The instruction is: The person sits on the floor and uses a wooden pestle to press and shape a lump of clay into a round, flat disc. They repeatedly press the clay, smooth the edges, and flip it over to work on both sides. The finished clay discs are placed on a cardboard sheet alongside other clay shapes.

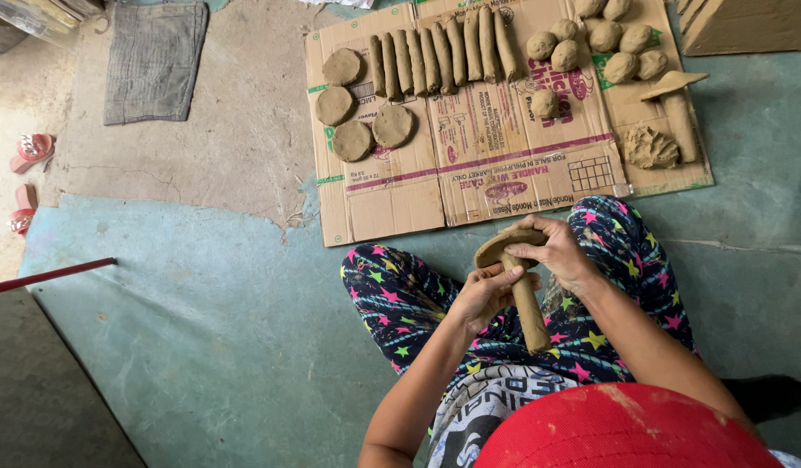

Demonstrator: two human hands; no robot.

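I hold a clay piece (526,299) over my lap: a long brown stem with a flat round cap on its far end. My left hand (485,293) wraps around the stem just below the cap. My right hand (560,253) grips the cap's edge (502,245) with fingers and thumb. My legs in dark star-patterned trousers (400,299) are crossed under it.
Flattened cardboard (504,165) lies ahead with clay discs (362,121), several clay rolls (439,52), clay balls (591,48), a finished mushroom-shaped piece (677,108) and a rough lump (650,147). A grey mat (153,61) and red sandals (29,152) lie far left. A red rod (45,276) juts in at left.
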